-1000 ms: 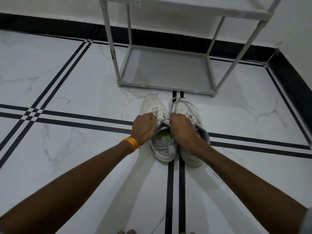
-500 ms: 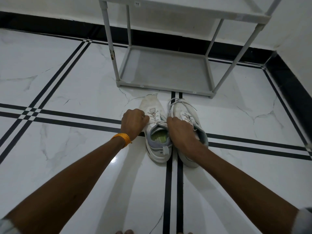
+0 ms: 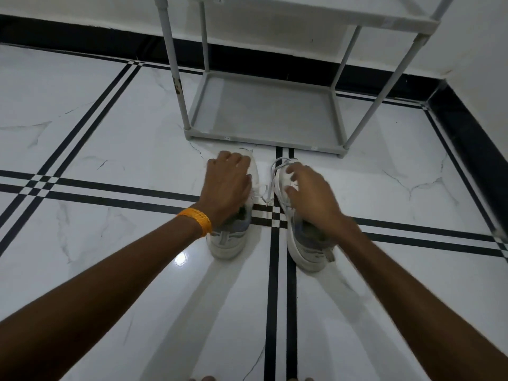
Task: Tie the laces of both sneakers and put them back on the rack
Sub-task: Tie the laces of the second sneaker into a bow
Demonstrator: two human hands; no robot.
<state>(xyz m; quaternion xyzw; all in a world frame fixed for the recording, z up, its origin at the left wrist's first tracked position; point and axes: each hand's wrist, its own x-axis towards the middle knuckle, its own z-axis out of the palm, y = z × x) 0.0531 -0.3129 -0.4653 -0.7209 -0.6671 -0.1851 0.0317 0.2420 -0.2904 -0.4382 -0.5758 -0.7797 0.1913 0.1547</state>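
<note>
Two white-and-grey sneakers stand on the floor, toes pointing at the rack, with a gap between them. My left hand [image 3: 228, 185] lies over the front of the left sneaker [image 3: 228, 243], fingers curled around its toe. My right hand [image 3: 310, 193] hovers on the right sneaker [image 3: 310, 254] with its fingers spread and blurred. A loose white lace [image 3: 275, 167] loops off the right sneaker's front. Lace ends of the left sneaker [image 3: 261, 192] hang in the gap; I cannot tell how they are tied. The grey rack's bottom shelf [image 3: 264, 111] is bare, just beyond the toes.
The floor is white marble tile with black double stripes [image 3: 280, 298] crossing under the sneakers. A black skirting and white walls form a corner at the right [image 3: 467, 127]. The rack's upper shelf [image 3: 302, 12] overhangs the bottom one. My toes [image 3: 206, 378] show at the bottom edge.
Both hands let go of the left sneaker's laces and moved forward, one onto each sneaker. The sneakers, side by side before, now stand apart on either side of the black stripes.
</note>
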